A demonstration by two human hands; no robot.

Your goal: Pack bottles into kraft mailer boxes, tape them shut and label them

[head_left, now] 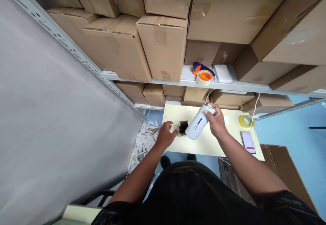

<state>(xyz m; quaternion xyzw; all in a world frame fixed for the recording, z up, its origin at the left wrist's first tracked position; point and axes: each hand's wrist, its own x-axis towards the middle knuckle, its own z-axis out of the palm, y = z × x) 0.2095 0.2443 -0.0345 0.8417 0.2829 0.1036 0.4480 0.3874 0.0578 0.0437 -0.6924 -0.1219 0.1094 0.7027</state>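
Observation:
My right hand [217, 121] is closed around the upper end of a pale blue-white bottle [198, 125] with dark lettering on its side. It is held tilted above the table, its base pointing down to the left. Just left of the bottle's base stands a small box [183, 128], its top open and its inside dark. My left hand [166, 135] is beside that box with fingers apart, the thumb at the box's left edge. Whether the thumb presses on the box I cannot tell.
The cream table [201, 147] carries a yellow tape roll [246, 121] and a phone [247, 142] at right. A shelf above holds cardboard boxes [163, 45] and a tape dispenser [204, 76]. White paper scraps [145, 143] lie on the floor at left, beside a grey wall [63, 116].

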